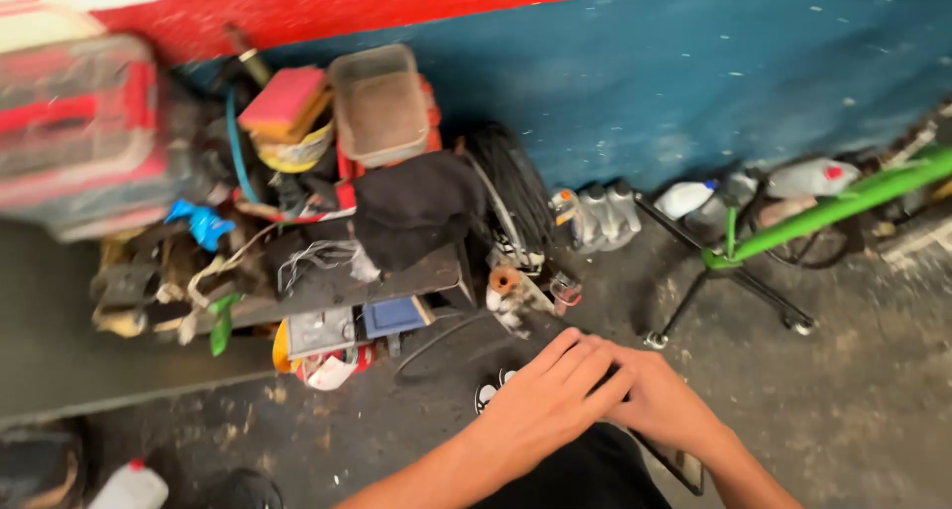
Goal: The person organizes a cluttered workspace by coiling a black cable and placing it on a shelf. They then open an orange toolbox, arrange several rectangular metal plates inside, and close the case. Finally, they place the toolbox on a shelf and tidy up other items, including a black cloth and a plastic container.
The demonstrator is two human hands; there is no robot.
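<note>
My left hand (547,402) lies flat, fingers straight and close together, resting over the fingers of my right hand (662,404). Both hover low in the view above a black cloth or garment (585,474) on my lap. Neither hand visibly holds anything. A dark flat object (682,466) shows just under my right wrist; I cannot tell what it is. My shoe (489,390) peeks out beside the left hand on the grey concrete floor.
A cluttered low bench (337,281) stands against the blue and red wall, piled with a black rag (412,207), a clear plastic tub (379,103), wires and tools. A tyre (511,187), bottles (600,217), a green bicycle frame (843,204) and a red toolbox (74,132) surround it.
</note>
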